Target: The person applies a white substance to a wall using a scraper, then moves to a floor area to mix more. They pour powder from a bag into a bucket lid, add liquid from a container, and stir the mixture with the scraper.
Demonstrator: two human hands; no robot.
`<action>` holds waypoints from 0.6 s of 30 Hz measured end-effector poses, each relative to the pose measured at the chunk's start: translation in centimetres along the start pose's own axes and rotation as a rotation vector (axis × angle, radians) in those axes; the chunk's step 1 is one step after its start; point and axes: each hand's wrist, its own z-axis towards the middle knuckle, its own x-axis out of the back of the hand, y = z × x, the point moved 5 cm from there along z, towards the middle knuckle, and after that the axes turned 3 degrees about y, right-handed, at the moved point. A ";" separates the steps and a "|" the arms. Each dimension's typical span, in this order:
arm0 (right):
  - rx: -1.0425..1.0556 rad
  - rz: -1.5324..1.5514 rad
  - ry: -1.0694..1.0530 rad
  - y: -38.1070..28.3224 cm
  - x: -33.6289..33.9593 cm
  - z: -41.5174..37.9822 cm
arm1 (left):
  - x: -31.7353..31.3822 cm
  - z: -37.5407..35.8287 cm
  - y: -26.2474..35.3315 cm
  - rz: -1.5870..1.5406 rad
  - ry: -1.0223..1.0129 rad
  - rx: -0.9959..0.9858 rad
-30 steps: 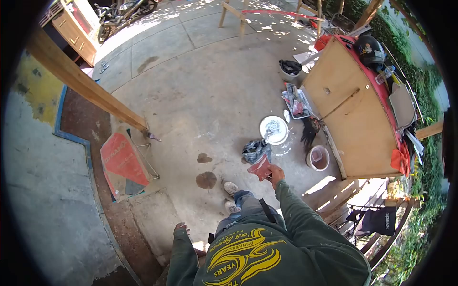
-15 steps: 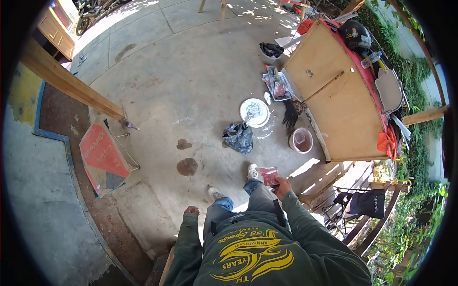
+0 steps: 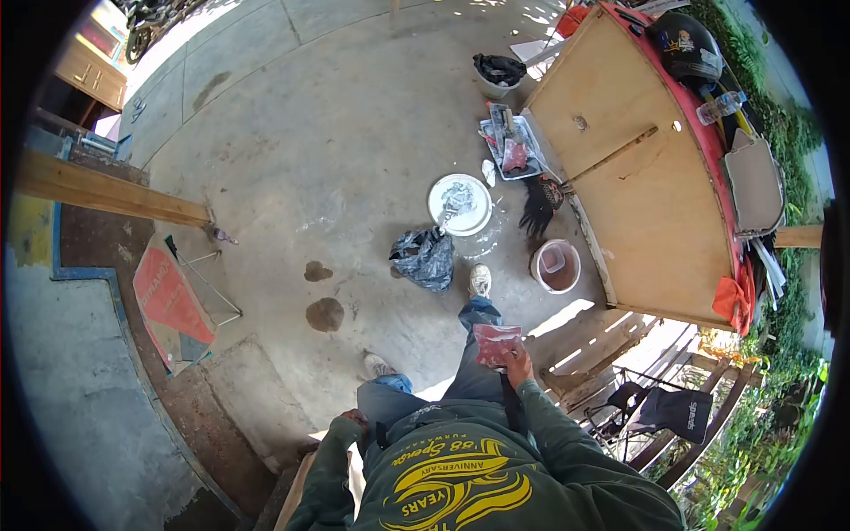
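Note:
A flat red tool with a pale, smeared edge (image 3: 498, 343) is held out over my leg, with my right hand (image 3: 518, 365) closed on its near side. My left hand (image 3: 356, 417) hangs by my left hip; its fingers are too small and dark to make out. Ahead of my feet lies a crumpled black plastic bag (image 3: 425, 259), touching a round white lid (image 3: 459, 204) smeared with grey-white paste. To the right of the lid are a black glove (image 3: 540, 205) and a bucket (image 3: 556, 266) with a small container inside.
A tray of tools (image 3: 516, 146) and a bin with a black bag (image 3: 498, 73) stand by a large wooden panel (image 3: 611, 168). A wooden post (image 3: 115, 193) and a red board (image 3: 168, 296) are at left. A folding chair (image 3: 668, 411) stands at right.
One foot has stepped forward toward the black bag and bucket. The red tool now shows its broad face more fully. My left hand has moved back closer to my hip.

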 end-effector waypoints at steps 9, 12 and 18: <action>0.561 -0.686 -0.321 2.5 4.8 13.0 | -11.0 5.2 7.5 0.672 -0.137 0.117; 0.356 -0.450 -0.429 2.4 6.4 14.7 | -12.3 4.2 8.9 0.562 -0.055 0.203; 0.211 -0.289 -0.388 2.7 9.9 14.6 | -15.4 -1.0 14.2 0.442 -0.158 0.246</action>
